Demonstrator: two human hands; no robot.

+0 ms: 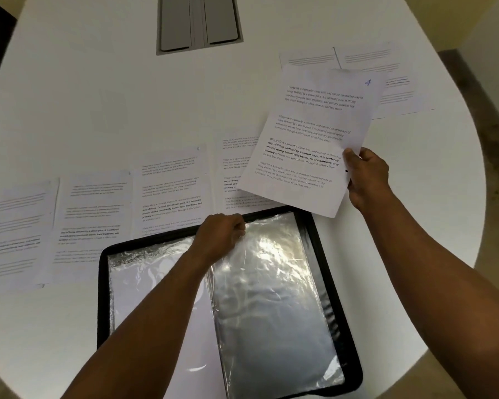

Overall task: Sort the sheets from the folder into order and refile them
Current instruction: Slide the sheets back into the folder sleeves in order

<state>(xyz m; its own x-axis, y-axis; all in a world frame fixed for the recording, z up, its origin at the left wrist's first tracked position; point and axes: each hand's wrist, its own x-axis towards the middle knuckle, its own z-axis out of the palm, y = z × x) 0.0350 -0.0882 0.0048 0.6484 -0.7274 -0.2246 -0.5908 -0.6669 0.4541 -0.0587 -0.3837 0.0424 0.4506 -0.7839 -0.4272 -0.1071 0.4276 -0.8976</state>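
An open black folder (pixel 319 243) with clear plastic sleeves (pixel 274 298) lies in front of me on the white table (pixel 98 96). My left hand (pixel 221 236) pinches the top edge of a sleeve at the folder's middle. My right hand (pixel 365 177) holds a printed sheet marked "4" (pixel 306 133) in the air, above and to the right of the folder, gripping its lower right edge. Several more printed sheets lie in a row beyond the folder, among them one (pixel 170 188) marked at its top corner.
Two more sheets (pixel 386 64) lie at the far right near the table's curved edge. A grey recessed cable hatch (pixel 198 21) sits in the table at the top centre. Left sheets (pixel 18 226) reach the table's left side.
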